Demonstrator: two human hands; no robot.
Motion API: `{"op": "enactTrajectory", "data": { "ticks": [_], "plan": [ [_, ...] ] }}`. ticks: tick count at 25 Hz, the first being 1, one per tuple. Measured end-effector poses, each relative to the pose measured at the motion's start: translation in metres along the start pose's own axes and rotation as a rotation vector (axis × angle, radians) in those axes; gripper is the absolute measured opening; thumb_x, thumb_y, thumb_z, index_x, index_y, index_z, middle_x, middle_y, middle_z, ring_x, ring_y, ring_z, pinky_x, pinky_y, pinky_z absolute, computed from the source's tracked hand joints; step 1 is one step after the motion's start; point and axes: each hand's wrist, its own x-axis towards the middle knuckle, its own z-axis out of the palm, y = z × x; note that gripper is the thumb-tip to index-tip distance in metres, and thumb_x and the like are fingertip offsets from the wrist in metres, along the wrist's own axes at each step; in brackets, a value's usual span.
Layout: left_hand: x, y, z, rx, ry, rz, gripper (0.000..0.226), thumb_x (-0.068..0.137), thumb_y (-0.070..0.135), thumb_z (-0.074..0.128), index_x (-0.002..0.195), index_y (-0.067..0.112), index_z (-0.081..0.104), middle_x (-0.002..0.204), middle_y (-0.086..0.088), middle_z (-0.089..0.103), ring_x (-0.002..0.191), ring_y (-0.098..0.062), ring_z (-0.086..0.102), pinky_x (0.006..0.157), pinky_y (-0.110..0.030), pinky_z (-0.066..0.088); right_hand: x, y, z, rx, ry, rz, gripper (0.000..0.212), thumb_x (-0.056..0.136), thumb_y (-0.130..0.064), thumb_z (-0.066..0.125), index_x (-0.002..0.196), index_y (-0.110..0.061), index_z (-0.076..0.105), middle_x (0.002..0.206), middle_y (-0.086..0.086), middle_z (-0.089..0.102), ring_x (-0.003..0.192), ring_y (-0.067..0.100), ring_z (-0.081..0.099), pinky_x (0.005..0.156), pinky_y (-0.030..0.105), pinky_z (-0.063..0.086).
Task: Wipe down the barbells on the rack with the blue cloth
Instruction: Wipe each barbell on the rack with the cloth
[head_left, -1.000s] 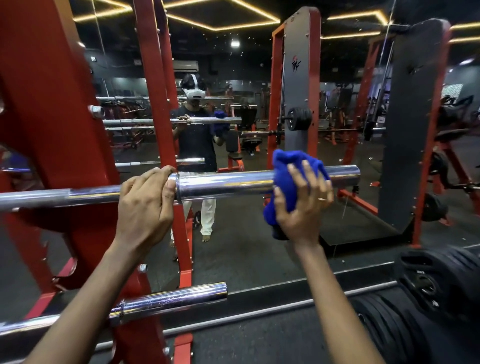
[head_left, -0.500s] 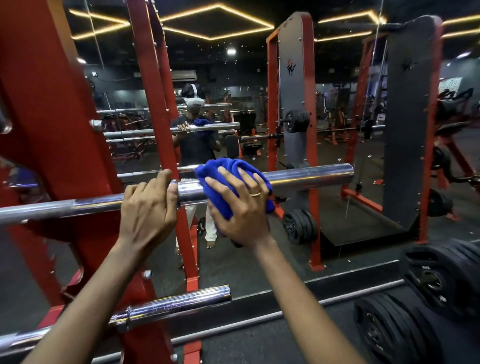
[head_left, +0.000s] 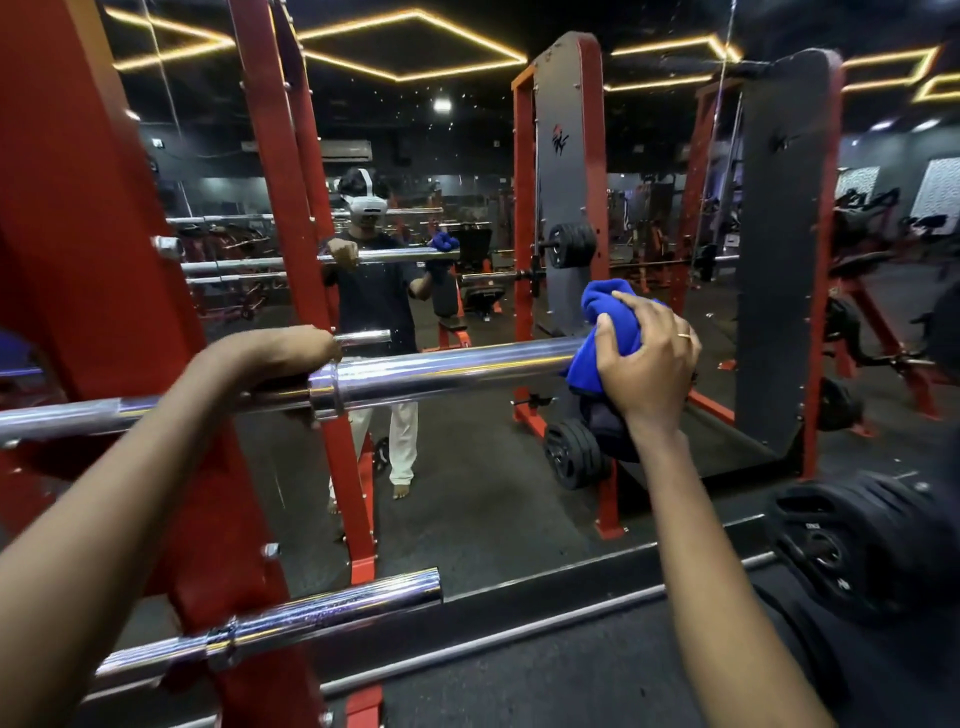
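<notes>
A person stood at a red rack (head_left: 62, 260) facing a gym mirror, seen from a camera worn on the head. A chrome barbell (head_left: 447, 371) lay across the rack at chest height, running from the left edge of view to a free end on the right. The left hand (head_left: 280, 356) rested over the bar just beside the sleeve collar, its fingers curled down around the shaft in a steadying grip. The right hand (head_left: 649, 364) held the blue cloth (head_left: 605, 325) bunched over the bar's right end, fingers and thumb wrapped round the cloth and the sleeve beneath it, so the very tip of the bar was hidden. A loose fold of cloth hung below the hand.

A second barbell (head_left: 332, 605) sat lower on the rack, untouched, its chrome looking speckled. Black weight plates (head_left: 852, 545) lay stacked at the lower right.

The wipe appeared to have reached the end of the upper bar. The risks, as I judge them: the cloth could slide off the open end and drop to the floor, because nothing stops it there; the smooth sleeve could spin under the wiping hand, leaving patches uncleaned; and a hard sideways pull could shift the bar on its supports if the left grip loosened.
</notes>
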Motion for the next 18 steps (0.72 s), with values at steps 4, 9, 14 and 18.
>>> {"op": "enactTrajectory", "data": {
  "ticks": [4,9,14,18],
  "plan": [
    [0.009,-0.014,0.004,-0.059,0.229,0.088,0.025,0.097,0.007,0.047,0.088,0.001,0.07,0.087,-0.022,0.073,0.075,-0.034,0.068,0.07,-0.041,0.057,0.001,-0.013,0.005,-0.057,0.002,0.124,0.036,0.088,-0.044,0.056,0.11,-0.02,0.072,0.114,0.001,0.071,0.117,0.03,0.06,0.109,0.048,0.039],
    [-0.04,-0.01,0.072,-0.075,0.945,0.435,0.03,0.103,0.037,0.036,0.095,0.023,0.061,0.083,-0.001,0.064,0.075,-0.026,0.059,0.067,-0.04,0.044,-0.035,-0.072,0.013,-0.093,-0.094,0.03,0.036,0.09,-0.048,0.055,0.116,-0.028,0.07,0.125,-0.002,0.068,0.127,0.029,0.054,0.118,0.054,0.028],
    [-0.03,-0.01,0.074,-0.121,0.919,0.39,0.036,0.104,0.036,0.026,0.102,0.02,0.058,0.086,-0.004,0.063,0.08,-0.026,0.057,0.07,-0.04,0.038,-0.079,-0.127,0.018,0.032,-0.334,-0.315,0.048,0.094,-0.049,0.059,0.139,-0.033,0.058,0.15,-0.006,0.05,0.142,0.027,0.037,0.123,0.056,0.017],
    [-0.031,-0.025,0.082,0.058,0.965,0.351,0.029,0.105,0.036,0.026,0.095,0.022,0.05,0.086,-0.006,0.062,0.083,-0.031,0.057,0.076,-0.044,0.038,-0.07,-0.086,0.009,0.122,-0.391,-0.592,0.056,0.096,-0.049,0.063,0.149,-0.034,0.051,0.159,-0.005,0.043,0.147,0.025,0.037,0.123,0.053,0.022]
  ]
}}
